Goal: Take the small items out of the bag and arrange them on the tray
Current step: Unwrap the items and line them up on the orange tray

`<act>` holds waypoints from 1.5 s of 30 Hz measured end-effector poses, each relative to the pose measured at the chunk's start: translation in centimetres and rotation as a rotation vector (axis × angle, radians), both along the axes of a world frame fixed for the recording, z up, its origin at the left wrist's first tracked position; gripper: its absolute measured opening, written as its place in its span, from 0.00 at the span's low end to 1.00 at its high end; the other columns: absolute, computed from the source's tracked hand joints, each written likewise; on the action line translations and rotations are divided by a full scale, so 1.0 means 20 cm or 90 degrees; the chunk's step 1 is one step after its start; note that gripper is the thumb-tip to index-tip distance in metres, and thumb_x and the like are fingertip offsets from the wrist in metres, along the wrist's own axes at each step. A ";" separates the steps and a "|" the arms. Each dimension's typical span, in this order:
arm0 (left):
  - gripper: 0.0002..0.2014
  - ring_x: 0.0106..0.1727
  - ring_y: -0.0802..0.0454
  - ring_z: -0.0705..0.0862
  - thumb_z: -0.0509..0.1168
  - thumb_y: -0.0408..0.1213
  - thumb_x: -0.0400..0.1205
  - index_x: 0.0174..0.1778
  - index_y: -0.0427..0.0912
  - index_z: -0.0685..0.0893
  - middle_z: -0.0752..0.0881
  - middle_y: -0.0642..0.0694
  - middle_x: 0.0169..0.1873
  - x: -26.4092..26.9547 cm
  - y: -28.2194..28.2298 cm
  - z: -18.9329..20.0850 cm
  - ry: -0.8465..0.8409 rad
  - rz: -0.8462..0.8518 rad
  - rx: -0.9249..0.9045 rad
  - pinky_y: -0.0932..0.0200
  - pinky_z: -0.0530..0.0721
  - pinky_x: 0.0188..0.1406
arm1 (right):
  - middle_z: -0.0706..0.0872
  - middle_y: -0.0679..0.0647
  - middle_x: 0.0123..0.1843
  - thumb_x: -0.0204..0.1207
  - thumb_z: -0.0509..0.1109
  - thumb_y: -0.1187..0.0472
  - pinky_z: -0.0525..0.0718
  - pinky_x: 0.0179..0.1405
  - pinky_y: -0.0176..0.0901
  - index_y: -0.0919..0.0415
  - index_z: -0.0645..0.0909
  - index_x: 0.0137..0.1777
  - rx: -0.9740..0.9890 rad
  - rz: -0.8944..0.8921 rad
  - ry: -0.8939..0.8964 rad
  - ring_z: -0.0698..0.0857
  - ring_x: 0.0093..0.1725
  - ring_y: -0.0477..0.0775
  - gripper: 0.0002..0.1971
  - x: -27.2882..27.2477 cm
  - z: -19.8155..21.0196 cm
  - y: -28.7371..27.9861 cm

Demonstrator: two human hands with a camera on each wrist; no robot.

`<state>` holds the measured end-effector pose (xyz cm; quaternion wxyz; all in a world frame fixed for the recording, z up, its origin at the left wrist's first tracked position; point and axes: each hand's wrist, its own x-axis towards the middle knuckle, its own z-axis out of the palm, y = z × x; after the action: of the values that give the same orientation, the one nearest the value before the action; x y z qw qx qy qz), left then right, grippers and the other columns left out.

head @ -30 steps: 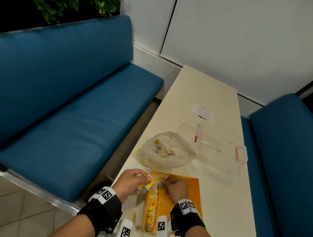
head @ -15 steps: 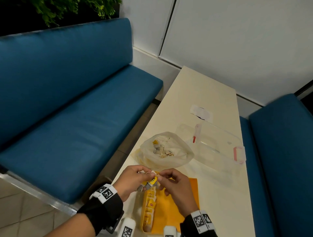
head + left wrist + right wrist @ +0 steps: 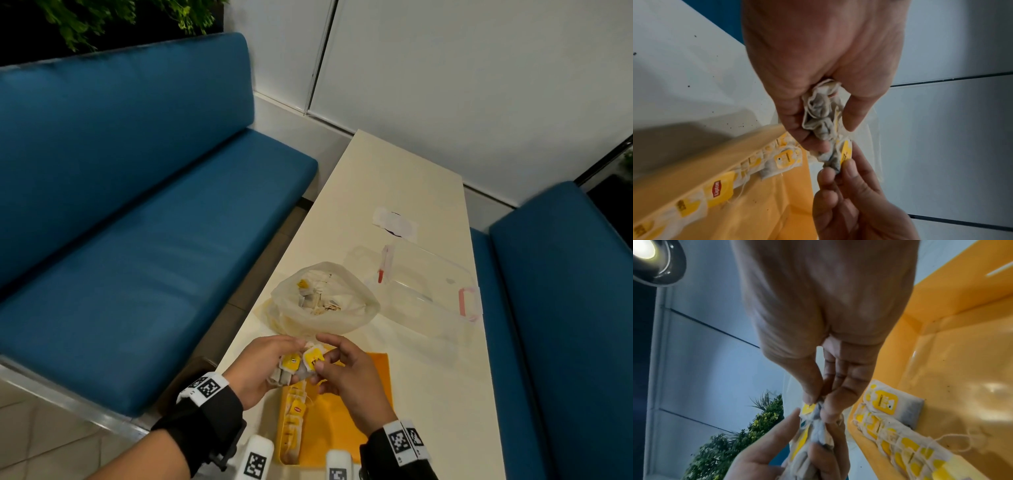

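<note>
I see the left hand point(image 3: 263, 368) curled around a bunch of tea bags point(image 3: 822, 113), fingers and thumb wrapped on the crumpled paper pouches. In the left wrist view the bunch sits between thumb and fingers, with more bags hanging out below the fist. The right hand point(image 3: 346, 373) pinches one tea bag point(image 3: 312, 359) at the bottom of that bunch: thumb and forefinger tight on its yellow tag and pouch, other fingers loosely bent. The right wrist view shows the same pinch, fingertips point(image 3: 828, 412) closed on the tag, with the left hand's fingers right below it. Both hands meet above the far end of the orange tray point(image 3: 342, 428), hands touching through the bags.

On the tray, a row of tea bags point(image 3: 294, 418) lies along its left wall, yellow tags up, strings loose, overlapping one after another. The row starts just under the hands and runs toward me. The rest of the tray floor is bare orange.

Just beyond the hands sits the plastic bag point(image 3: 325, 301), mouth open, more tea bags visible inside. To its right is a clear plastic box point(image 3: 428, 291) with pink latches, near the bag; I can't tell whether they touch. Everything is on the cream table point(image 3: 394, 178), blue benches point(image 3: 137, 205) on either side.
</note>
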<state>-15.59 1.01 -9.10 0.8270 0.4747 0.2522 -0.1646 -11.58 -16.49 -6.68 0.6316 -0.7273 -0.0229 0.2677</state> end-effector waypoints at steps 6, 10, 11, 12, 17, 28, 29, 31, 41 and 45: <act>0.07 0.43 0.43 0.87 0.75 0.27 0.78 0.51 0.36 0.94 0.91 0.36 0.43 -0.01 0.01 -0.01 0.009 -0.022 0.039 0.57 0.85 0.34 | 0.83 0.58 0.42 0.77 0.74 0.73 0.88 0.35 0.48 0.56 0.89 0.54 -0.053 0.058 -0.017 0.91 0.39 0.60 0.12 0.00 0.00 -0.02; 0.10 0.41 0.44 0.90 0.76 0.24 0.76 0.52 0.35 0.92 0.92 0.35 0.44 -0.01 0.01 0.00 0.018 -0.027 0.047 0.57 0.86 0.30 | 0.87 0.49 0.47 0.69 0.82 0.64 0.85 0.41 0.39 0.48 0.87 0.42 -0.169 0.092 -0.159 0.86 0.42 0.46 0.10 0.02 -0.03 -0.02; 0.10 0.40 0.45 0.91 0.76 0.23 0.76 0.52 0.35 0.91 0.93 0.36 0.43 0.00 0.01 0.00 0.021 -0.026 0.050 0.58 0.86 0.29 | 0.86 0.47 0.48 0.68 0.84 0.62 0.84 0.44 0.36 0.49 0.86 0.41 -0.190 0.095 -0.192 0.85 0.44 0.45 0.10 0.02 -0.03 -0.03; 0.10 0.39 0.46 0.91 0.76 0.22 0.76 0.52 0.35 0.91 0.93 0.37 0.43 0.00 0.01 0.00 0.023 -0.026 0.056 0.58 0.86 0.29 | 0.84 0.45 0.48 0.67 0.84 0.61 0.83 0.45 0.34 0.49 0.86 0.41 -0.207 0.099 -0.221 0.84 0.45 0.44 0.10 0.03 -0.03 -0.03; 0.07 0.39 0.45 0.92 0.76 0.25 0.78 0.51 0.35 0.91 0.93 0.36 0.42 0.00 0.02 0.01 0.023 -0.028 0.092 0.55 0.89 0.35 | 0.84 0.43 0.45 0.65 0.84 0.62 0.78 0.40 0.31 0.47 0.85 0.36 -0.197 0.098 -0.268 0.82 0.43 0.44 0.11 0.05 0.00 -0.06; 0.05 0.45 0.39 0.89 0.75 0.32 0.81 0.51 0.37 0.93 0.92 0.30 0.49 -0.01 0.04 -0.01 0.021 -0.020 0.102 0.50 0.88 0.42 | 0.88 0.56 0.37 0.72 0.78 0.74 0.85 0.38 0.41 0.61 0.88 0.42 -0.097 0.029 -0.160 0.85 0.36 0.51 0.07 0.07 0.03 -0.09; 0.05 0.45 0.39 0.89 0.75 0.32 0.81 0.51 0.38 0.93 0.92 0.31 0.49 -0.01 0.05 -0.01 0.022 -0.019 0.107 0.50 0.88 0.43 | 0.88 0.55 0.36 0.72 0.77 0.74 0.84 0.37 0.39 0.62 0.88 0.42 -0.088 0.027 -0.154 0.85 0.35 0.50 0.06 0.07 0.03 -0.09; 0.05 0.44 0.39 0.89 0.75 0.32 0.81 0.51 0.38 0.93 0.92 0.31 0.48 -0.01 0.05 -0.02 0.023 -0.016 0.120 0.50 0.88 0.43 | 0.88 0.53 0.35 0.72 0.79 0.72 0.82 0.36 0.34 0.64 0.88 0.40 -0.088 0.014 -0.151 0.84 0.35 0.45 0.04 0.07 0.04 -0.11; 0.04 0.45 0.39 0.84 0.74 0.32 0.81 0.50 0.37 0.92 0.92 0.31 0.48 -0.03 0.11 -0.06 0.023 0.006 0.154 0.47 0.82 0.47 | 0.87 0.56 0.32 0.72 0.79 0.70 0.78 0.30 0.36 0.66 0.84 0.40 -0.169 0.021 -0.097 0.84 0.32 0.49 0.05 0.10 -0.03 -0.22; 0.04 0.41 0.39 0.84 0.74 0.32 0.82 0.50 0.37 0.91 0.93 0.34 0.45 -0.02 0.12 -0.08 0.020 0.014 0.184 0.49 0.82 0.42 | 0.86 0.59 0.29 0.78 0.73 0.71 0.72 0.23 0.39 0.68 0.79 0.44 -0.166 0.010 -0.062 0.87 0.32 0.59 0.05 0.11 -0.08 -0.21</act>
<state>-16.08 3.41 -10.67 0.7477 0.5836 0.2913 -0.1244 -9.34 -20.66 -8.30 0.5276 -0.8152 -0.0245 0.2377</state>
